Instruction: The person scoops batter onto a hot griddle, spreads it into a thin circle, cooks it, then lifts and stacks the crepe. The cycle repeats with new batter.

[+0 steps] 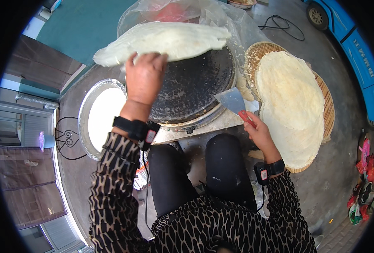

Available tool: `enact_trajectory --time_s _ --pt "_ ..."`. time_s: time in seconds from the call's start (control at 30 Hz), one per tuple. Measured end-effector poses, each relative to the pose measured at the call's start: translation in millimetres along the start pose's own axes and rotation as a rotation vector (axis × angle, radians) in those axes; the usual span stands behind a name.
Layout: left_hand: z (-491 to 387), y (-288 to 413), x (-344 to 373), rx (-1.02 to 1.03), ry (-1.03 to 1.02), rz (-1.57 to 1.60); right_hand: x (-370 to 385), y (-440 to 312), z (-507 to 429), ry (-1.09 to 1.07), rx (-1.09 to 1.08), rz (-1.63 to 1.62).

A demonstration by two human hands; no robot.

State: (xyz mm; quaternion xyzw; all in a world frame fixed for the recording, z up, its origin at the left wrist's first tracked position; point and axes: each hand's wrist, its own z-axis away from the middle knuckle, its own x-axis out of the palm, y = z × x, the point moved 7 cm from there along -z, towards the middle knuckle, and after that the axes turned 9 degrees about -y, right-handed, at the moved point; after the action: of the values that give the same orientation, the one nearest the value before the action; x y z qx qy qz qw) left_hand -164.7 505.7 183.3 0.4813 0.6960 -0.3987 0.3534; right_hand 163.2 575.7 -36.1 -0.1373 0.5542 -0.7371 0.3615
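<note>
A thin pale flatbread sheet [171, 39] is lifted over the back of a round black griddle [193, 88], its near edge in the fingers of my left hand [147, 72]. My right hand [259, 131] grips the red handle of a scraper [232, 100], whose metal blade lies over the griddle's right front rim. To the right, flat pale flatbreads [291, 104] lie overlapped on a round woven mat [327, 104]. A metal basin [85, 126] of white batter [108, 117] stands left of the griddle. The left fingertips are blurred.
Clear plastic sheeting [215, 19] lies behind the griddle. A black cable [283, 27] is coiled on the floor at the back right, near a blue vehicle [354, 53]. A black scrolled metal stand [68, 139] shows beside the basin. My knees are close to the griddle's front.
</note>
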Motion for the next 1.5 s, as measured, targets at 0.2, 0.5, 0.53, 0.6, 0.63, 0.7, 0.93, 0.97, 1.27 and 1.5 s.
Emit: enact_trajectory --time_s 0.2,0.5,0.53,0.6,0.63,0.7,0.93,0.97,1.27,1.5 --pt "91.7 34.6 96.7 -0.104 -0.255 0.137 -18.0 5.3 8.8 0.022 0.041 -0.067" --pt "162.4 27.9 120.6 -0.162 -0.425 0.226 -41.4 9.7 22.4 0.108 0.108 -0.225" --pt "164.1 31.0 111.6 -0.166 -0.405 0.235 -38.5 7.0 22.1 0.123 0.116 -0.226" --pt "165.7 42.1 92.5 -0.202 -0.369 0.513 -22.1 -9.1 17.7 0.083 0.059 -0.194" --pt "167.2 49.6 82.9 -0.223 -0.369 0.645 -8.2 -18.9 17.6 0.046 0.023 -0.161" --pt "176.3 75.5 80.3 -0.325 -0.596 1.170 34.7 -44.4 17.7 -0.159 -0.087 0.066" --pt "209.7 101.7 77.5 -0.883 -0.688 2.114 140.1 -91.8 24.5 -0.644 -0.398 0.061" --pt "218.1 96.6 77.8 -0.902 -0.653 2.175 128.5 -91.1 8.9 -0.577 -0.407 -0.050" --pt "334.3 68.1 70.5 -1.149 -0.764 2.044 14.5 16.3 -120.3 0.078 0.226 -0.463" --pt "340.2 75.4 75.0 -1.162 -0.747 2.042 36.9 -34.9 -141.1 0.162 0.038 -0.734"
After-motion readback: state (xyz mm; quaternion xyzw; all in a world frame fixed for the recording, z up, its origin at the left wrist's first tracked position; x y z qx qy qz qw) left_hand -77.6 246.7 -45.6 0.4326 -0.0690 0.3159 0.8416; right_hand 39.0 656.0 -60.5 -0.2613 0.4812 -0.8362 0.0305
